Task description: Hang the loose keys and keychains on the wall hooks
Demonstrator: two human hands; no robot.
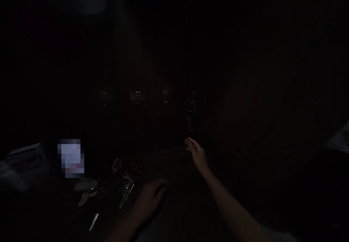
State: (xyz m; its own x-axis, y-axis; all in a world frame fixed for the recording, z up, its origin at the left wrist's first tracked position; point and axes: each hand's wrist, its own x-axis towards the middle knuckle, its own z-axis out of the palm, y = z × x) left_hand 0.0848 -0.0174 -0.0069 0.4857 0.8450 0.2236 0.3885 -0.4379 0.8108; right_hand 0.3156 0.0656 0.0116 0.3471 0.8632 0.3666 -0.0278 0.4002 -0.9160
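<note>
The scene is very dark. My right hand (198,155) is raised with its fingers stretched out and slightly apart, holding nothing that I can see. Just above its fingertips hangs a purple tag-like piece (189,124), below a string of shiny rings (193,107) on the rightmost hook. Lower and to the left, my left hand (150,195) hovers over or rests on the dark surface, thumb and fingers apart and nothing visible between them. A jumbled pile of what look like keys and small metal pieces (127,183) lies to its left.
Several small metal hooks (138,94) line the dark upright surface ahead. Pale flat pieces (86,191) and a thin bright strip (93,222) lie at the lower left. Behind them are a blurred-out white patch (72,158) and a box-like container (25,162).
</note>
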